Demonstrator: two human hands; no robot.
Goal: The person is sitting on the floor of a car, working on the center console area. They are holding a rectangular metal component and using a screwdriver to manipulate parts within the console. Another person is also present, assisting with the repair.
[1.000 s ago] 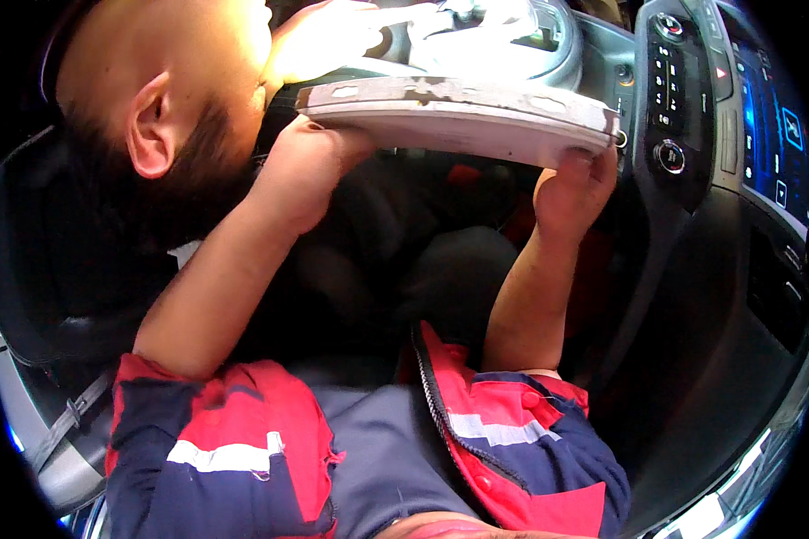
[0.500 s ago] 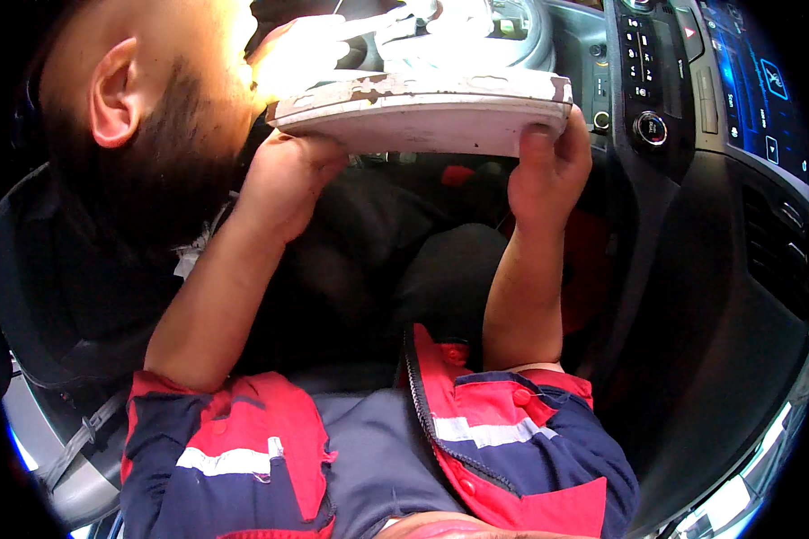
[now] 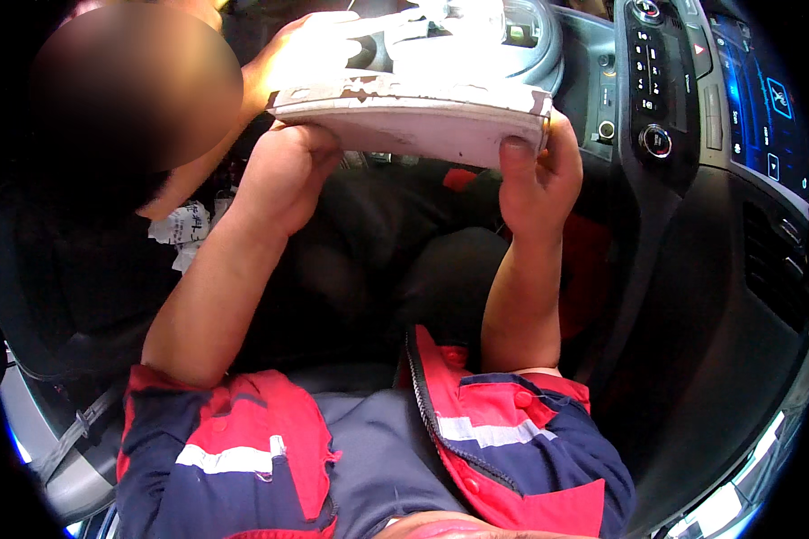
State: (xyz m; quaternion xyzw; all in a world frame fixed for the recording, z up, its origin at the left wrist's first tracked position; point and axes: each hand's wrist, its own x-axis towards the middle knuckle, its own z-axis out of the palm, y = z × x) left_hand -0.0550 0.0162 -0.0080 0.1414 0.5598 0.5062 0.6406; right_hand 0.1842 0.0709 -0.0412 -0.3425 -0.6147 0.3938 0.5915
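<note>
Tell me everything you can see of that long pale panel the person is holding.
The pale panel is long, gently curved and rigid-looking, perhaps plastic. Its whitish face looks mostly smooth, with a small dark speck low down; irregular dark patches mark the bright upper ledge. It lies crosswise in view, overlapping the centre console; whether it touches that is unclear. The left grip holds its left end, the right grip its right, thumb against the face.

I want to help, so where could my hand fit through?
Maybe the dark gap between the left hand and right hand, this side of the curved pale panel; its depth is unclear. It's crowded beyond the panel, where another person's hand is at the center console.
</note>
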